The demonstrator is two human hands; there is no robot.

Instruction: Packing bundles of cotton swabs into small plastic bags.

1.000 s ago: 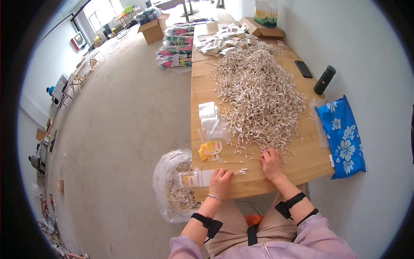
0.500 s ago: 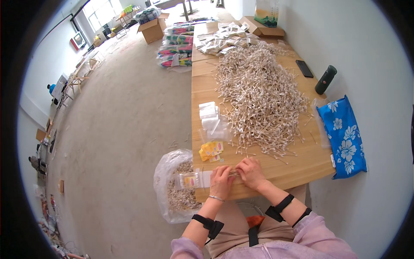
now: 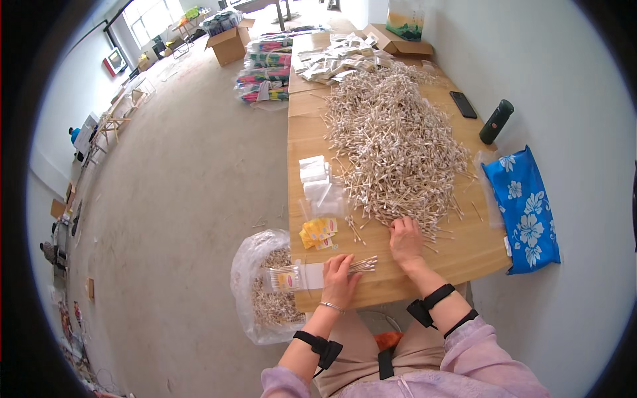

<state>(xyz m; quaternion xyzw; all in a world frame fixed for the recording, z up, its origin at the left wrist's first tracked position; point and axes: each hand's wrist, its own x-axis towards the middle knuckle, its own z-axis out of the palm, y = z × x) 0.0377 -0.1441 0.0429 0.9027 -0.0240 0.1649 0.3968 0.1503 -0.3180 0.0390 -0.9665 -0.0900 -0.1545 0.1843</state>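
Note:
My left hand [image 3: 340, 282] rests by the table's near left corner, closed around a small bundle of cotton swabs [image 3: 365, 265] whose white tips stick out to the right. Beside it, a white plastic bag [image 3: 314, 275] lies flat. A clear packet of swabs with a yellow and red card [image 3: 285, 278] juts past the table's left edge. My right hand [image 3: 406, 241] reaches the near edge of a big heap of loose cotton swabs [image 3: 398, 146]. Its fingers are bent together onto swabs there; the fingertips are partly hidden.
Yellow cards [image 3: 318, 232] and clear empty bags [image 3: 325, 196] lie left of the heap. Filled packets [image 3: 342, 56] are piled at the far end. A phone [image 3: 463, 105], a dark green bottle [image 3: 496, 122] and a blue flowered pack [image 3: 524, 209] line the right. Below sits a plastic sack [image 3: 242, 292].
My right hand has left the bundle and moved forward and right to the heap's edge. The left hand stays in place, and the swab tips in it now show.

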